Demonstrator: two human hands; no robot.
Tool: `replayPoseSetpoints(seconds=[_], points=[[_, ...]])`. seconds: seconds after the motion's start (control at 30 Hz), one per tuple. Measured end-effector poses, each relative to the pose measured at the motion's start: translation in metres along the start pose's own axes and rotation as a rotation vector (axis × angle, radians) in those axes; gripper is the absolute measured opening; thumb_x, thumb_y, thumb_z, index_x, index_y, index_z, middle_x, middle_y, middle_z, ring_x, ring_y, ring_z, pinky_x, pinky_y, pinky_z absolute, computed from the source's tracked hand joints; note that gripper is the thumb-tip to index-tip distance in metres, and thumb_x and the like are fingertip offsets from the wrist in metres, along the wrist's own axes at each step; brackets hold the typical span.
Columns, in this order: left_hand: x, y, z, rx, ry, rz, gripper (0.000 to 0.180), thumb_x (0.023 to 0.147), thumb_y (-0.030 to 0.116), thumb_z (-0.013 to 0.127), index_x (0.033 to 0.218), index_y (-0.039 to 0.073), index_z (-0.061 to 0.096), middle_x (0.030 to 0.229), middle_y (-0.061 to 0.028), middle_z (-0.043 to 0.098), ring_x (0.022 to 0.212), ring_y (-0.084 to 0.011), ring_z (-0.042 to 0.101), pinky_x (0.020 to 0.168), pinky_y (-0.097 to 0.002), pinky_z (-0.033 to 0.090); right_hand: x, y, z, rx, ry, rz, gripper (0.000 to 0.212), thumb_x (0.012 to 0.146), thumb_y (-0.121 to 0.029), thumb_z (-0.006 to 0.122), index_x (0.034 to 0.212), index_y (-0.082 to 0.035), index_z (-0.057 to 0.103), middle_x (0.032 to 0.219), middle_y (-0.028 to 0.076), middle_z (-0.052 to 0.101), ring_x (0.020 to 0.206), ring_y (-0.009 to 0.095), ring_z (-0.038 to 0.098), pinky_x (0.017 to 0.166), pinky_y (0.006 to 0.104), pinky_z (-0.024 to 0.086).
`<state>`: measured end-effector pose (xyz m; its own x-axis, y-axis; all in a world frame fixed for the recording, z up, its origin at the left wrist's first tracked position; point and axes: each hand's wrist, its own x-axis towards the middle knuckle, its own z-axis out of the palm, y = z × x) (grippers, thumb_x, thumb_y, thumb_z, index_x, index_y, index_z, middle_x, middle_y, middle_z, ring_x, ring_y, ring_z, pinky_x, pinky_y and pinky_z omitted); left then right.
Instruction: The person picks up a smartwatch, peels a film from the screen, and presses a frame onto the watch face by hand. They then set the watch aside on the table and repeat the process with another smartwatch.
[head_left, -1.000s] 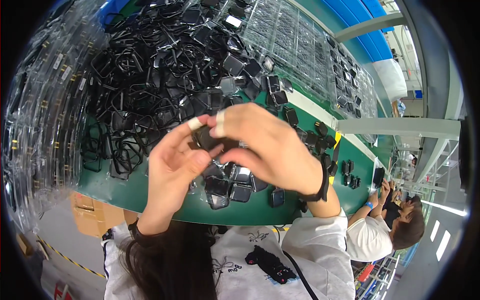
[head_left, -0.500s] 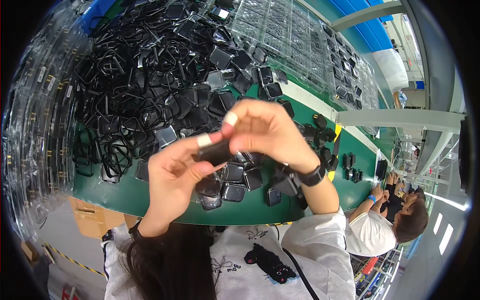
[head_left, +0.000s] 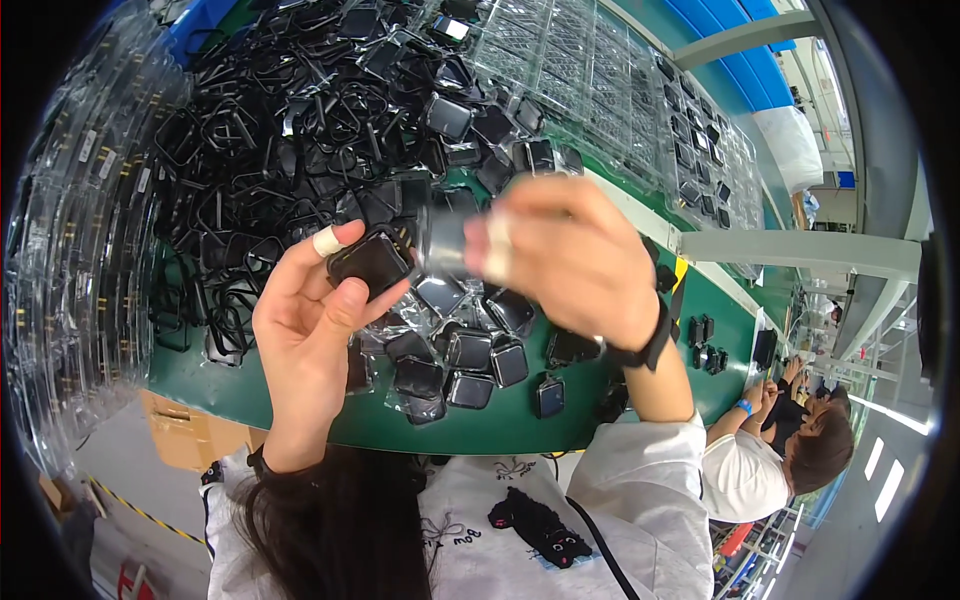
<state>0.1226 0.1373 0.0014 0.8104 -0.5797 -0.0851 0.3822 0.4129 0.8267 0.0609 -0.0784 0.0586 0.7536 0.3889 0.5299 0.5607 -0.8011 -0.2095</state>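
Head view: left fisheye of a side-by-side pair, worn on the person's head.
Green worktable point(head_left: 480, 430): looked down on steeply, picture upright.
Left hand point(head_left: 310, 340) and right hand point(head_left: 575, 255): near the lens, mid-picture, seen from above.
White printed shirt point(head_left: 650, 530): along the lower edge, viewed downward.
Co-worker point(head_left: 745, 470): farther off, right side, tipped sideways.
Grey frame rail point(head_left: 870, 130): bowed near the dark rim.

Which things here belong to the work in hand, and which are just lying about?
Likely part of the work:
Black square case, in the left hand
Blurred grey piece, by the right hand
Loose black cases on the green bench

Seemingly just lying about:
Cardboard box
White bag, upper right
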Motion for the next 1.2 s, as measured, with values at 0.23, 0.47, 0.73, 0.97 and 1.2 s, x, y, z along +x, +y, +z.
replayPoseSetpoints(seconds=[0.23, 0.47, 0.73, 0.97, 1.2], points=[[0.0, -0.004, 0.02, 0.015, -0.114, -0.032, 0.041, 0.091, 0.011, 0.058, 0.125, -0.004, 0.044, 0.112, -0.0202, 0.06, 0.102, -0.0264, 0.062, 0.084, -0.0332, 0.054, -0.023, -0.027, -0.016, 0.026, 0.174, -0.117, 0.022, 0.065, -0.004, 0.074, 0.085, -0.003, 0.067, 0.096, 0.008, 0.066, 0.09, 0.027, 0.062, 0.066, 0.0315, 0.054], [-0.004, -0.008, 0.031, -0.046, -0.243, -0.07, 0.04, 0.086, -0.011, 0.052, 0.125, -0.007, 0.044, 0.116, -0.0162, 0.057, 0.107, -0.0223, 0.058, 0.094, -0.036, 0.049, -0.033, -0.031, -0.022, 0.086, 0.175, -0.044, 0.021, 0.065, -0.002, 0.074, 0.086, -0.002, 0.066, 0.096, 0.009, 0.066, 0.087, 0.026, 0.062, 0.065, 0.0314, 0.053], [-0.011, -0.013, 0.045, -0.062, -0.31, -0.138, 0.048, 0.082, -0.018, 0.05, 0.128, -0.009, 0.04, 0.125, -0.018, 0.051, 0.114, -0.0232, 0.054, 0.098, -0.0345, 0.046, -0.032, -0.048, -0.015, 0.654, 0.22, 0.726, 0.026, 0.069, 0.011, 0.069, 0.093, 0.001, 0.064, 0.096, 0.011, 0.063, 0.079, 0.017, 0.058, 0.066, 0.0263, 0.047], [-0.013, -0.015, 0.049, -0.06, -0.314, -0.128, 0.05, 0.08, -0.02, 0.049, 0.128, -0.009, 0.039, 0.129, -0.0189, 0.048, 0.116, -0.024, 0.052, 0.099, -0.035, 0.046, -0.038, -0.046, -0.01, 0.494, 0.151, 0.688, 0.034, 0.07, 0.011, 0.067, 0.1, -0.002, 0.058, 0.104, 0.011, 0.05, 0.08, 0.014, 0.057, 0.068, 0.0247, 0.046], [-0.016, -0.011, 0.049, 0.025, -0.289, -0.138, 0.048, 0.081, -0.015, 0.054, 0.126, -0.008, 0.041, 0.124, -0.0189, 0.051, 0.113, -0.027, 0.055, 0.097, -0.0408, 0.048, -0.042, -0.05, -0.002, 0.452, 0.162, 0.602, 0.032, 0.071, 0.009, 0.067, 0.099, -0.002, 0.057, 0.105, 0.013, 0.05, 0.082, 0.015, 0.057, 0.069, 0.0249, 0.048]])
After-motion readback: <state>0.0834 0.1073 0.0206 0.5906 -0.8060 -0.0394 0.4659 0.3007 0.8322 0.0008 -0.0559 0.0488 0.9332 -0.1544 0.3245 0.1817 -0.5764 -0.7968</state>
